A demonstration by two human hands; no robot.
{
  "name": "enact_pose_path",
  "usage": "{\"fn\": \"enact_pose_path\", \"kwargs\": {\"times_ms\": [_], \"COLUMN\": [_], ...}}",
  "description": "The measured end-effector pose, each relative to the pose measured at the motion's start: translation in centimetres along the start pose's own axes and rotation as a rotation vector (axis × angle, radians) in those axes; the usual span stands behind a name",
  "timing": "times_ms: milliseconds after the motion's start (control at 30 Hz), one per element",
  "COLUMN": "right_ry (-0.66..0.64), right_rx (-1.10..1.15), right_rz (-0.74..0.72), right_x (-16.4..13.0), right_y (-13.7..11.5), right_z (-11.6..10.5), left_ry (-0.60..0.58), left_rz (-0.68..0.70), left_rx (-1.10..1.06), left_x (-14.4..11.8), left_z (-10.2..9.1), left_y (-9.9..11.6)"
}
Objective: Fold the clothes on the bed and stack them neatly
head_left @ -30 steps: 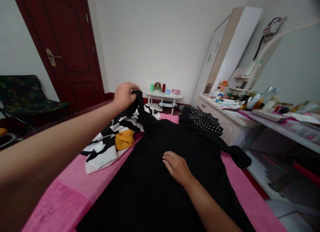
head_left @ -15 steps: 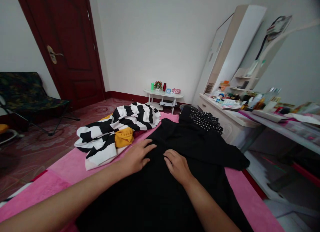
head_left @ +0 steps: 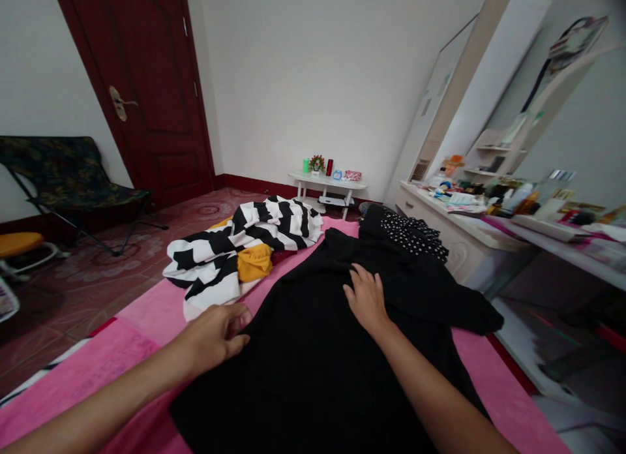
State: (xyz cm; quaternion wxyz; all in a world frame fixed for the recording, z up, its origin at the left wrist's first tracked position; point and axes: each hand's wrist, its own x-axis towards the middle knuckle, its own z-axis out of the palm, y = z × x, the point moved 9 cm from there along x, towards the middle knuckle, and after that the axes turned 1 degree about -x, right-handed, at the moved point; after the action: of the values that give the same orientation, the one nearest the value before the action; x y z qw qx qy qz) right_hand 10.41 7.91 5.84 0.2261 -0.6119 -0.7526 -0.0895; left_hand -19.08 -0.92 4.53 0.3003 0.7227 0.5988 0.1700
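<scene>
A large black garment (head_left: 313,369) lies spread over the pink bed cover (head_left: 151,304), one sleeve reaching out to the right. At the garment's left edge is my left hand (head_left: 215,333), fingers curled and thumb below them, closed on the cloth there. My right hand (head_left: 366,297) rests palm down on the upper part of the garment, fingers stretched out. Beyond my left hand, a black-and-white striped garment (head_left: 274,229) lies crumpled, with a mustard-yellow cloth (head_left: 254,263) poking out of it. A black polka-dot cloth (head_left: 413,235) is bunched up past the black sleeve.
A cluttered white dresser (head_left: 440,212) and a desk (head_left: 552,245) stand close on the right. At the far wall is a small white table (head_left: 327,180) with little items. A camouflage folding chair (head_left: 73,173) and a yellow stool (head_left: 19,242) are left, near the red door (head_left: 141,82).
My left hand has moved left and nearer, from the middle of the black garment to its edge, and its fingers have curled. My right hand has slid slightly right and away from me.
</scene>
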Motion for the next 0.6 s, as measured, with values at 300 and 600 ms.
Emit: {"fn": "enact_pose_path", "kwargs": {"times_ms": [300,600], "right_ry": [0.171,0.089], "right_rx": [-0.031,0.037], "right_rz": [0.184,0.3], "right_x": [5.0,0.2], "right_y": [6.2,10.7], "right_z": [-4.5,1.5], "left_ry": [-0.144,-0.835], "left_rz": [0.234,0.129], "left_rx": [-0.241,-0.305], "left_x": [-1.0,-0.7], "left_z": [3.8,16.6], "left_y": [12.7,13.5]}}
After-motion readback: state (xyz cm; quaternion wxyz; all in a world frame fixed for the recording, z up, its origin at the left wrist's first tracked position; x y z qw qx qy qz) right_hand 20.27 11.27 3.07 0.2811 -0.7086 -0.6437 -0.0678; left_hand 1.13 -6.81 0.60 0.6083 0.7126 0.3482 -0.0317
